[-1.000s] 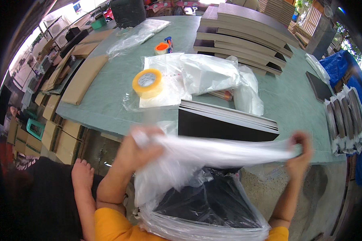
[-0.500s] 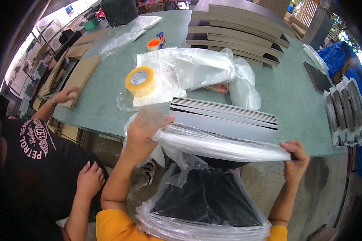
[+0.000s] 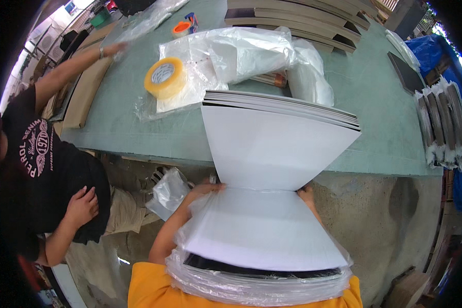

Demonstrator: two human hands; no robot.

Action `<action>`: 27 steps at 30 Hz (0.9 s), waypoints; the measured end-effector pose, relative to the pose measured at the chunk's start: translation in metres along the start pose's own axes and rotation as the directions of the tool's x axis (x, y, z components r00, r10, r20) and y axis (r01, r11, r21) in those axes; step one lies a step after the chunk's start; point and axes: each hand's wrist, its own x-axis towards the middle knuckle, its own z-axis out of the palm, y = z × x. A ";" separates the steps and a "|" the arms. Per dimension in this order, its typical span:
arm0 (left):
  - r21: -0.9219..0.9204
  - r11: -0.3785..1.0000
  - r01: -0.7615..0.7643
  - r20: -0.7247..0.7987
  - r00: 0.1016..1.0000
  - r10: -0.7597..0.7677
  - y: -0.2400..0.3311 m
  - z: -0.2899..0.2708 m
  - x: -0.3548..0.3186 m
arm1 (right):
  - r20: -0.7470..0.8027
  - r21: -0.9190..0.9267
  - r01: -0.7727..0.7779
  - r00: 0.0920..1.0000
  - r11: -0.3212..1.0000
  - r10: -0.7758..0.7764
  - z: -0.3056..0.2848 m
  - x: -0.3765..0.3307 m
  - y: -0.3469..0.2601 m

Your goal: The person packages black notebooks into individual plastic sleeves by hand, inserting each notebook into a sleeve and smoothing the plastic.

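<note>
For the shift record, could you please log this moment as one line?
left hand: grips white flat sheet | right hand: grips sheet | sheet: tilted above clear plastic-wrapped stack | yellow tape roll: on green table

tape rolls point(image 3: 164, 77): 2 | panel stacks point(image 3: 287, 110): 2 | people: 2 | bagged bundles point(image 3: 441, 123): several

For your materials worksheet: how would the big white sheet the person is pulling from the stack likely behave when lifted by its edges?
The white sheet probably flexes rather than flops: it bends smoothly between the stack and the lap. Its glossy face looks slippery. Pinched only at the sides by the left hand and right hand, it may sag.
</note>
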 end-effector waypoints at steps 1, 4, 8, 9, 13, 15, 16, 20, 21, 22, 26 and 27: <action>-0.003 0.998 0.067 -0.079 0.995 -0.067 0.002 0.004 0.008 | -0.070 0.033 0.078 0.995 0.996 -0.076 0.004 0.005 0.019; 0.812 0.583 0.038 -0.271 0.908 0.318 0.016 -0.008 -0.015 | -0.007 -0.083 0.277 0.961 0.957 -0.278 -0.043 -0.020 -0.038; 0.821 0.533 -0.206 -0.059 0.897 0.438 0.155 0.021 -0.117 | 0.265 0.311 0.334 0.868 0.889 -0.419 -0.153 -0.099 -0.138; 0.774 0.539 -0.332 0.060 0.886 0.460 0.180 0.042 -0.144 | 0.387 0.608 0.359 0.645 0.708 -0.659 -0.150 -0.110 -0.143; 0.431 0.429 -0.794 0.823 0.541 0.174 0.205 0.114 -0.171 | 0.732 0.600 0.531 -0.064 0.598 -0.678 -0.102 -0.114 -0.200; 0.355 0.457 -0.816 0.849 0.486 0.208 0.154 0.135 -0.130 | 0.805 0.319 0.656 0.193 0.684 -0.561 -0.062 -0.097 -0.178; 0.375 0.471 -0.798 0.836 0.511 0.201 0.118 0.133 -0.098 | 0.787 0.186 0.661 0.343 0.727 -0.513 -0.038 -0.079 -0.145; 0.885 0.256 -0.390 0.262 0.869 0.420 -0.002 0.062 0.010 | 0.679 -0.129 0.425 0.696 0.896 -0.232 -0.018 -0.041 -0.077; 0.857 0.267 -0.441 0.315 0.858 0.406 0.015 0.070 0.008 | 0.666 -0.150 0.346 0.728 0.926 -0.163 -0.021 -0.034 -0.068; 0.827 0.277 -0.489 0.367 0.844 0.392 0.033 0.081 0.008 | 0.647 -0.189 0.384 0.741 0.904 -0.179 -0.023 -0.027 -0.060; 0.617 0.363 -0.698 0.260 0.616 0.743 0.117 0.151 -0.027 | 0.704 0.162 0.373 0.605 0.913 -0.372 -0.053 -0.053 -0.167; 0.566 0.402 -0.720 0.155 0.572 0.805 0.134 0.163 -0.033 | 0.616 0.381 0.263 0.642 0.886 -0.456 -0.051 -0.059 -0.179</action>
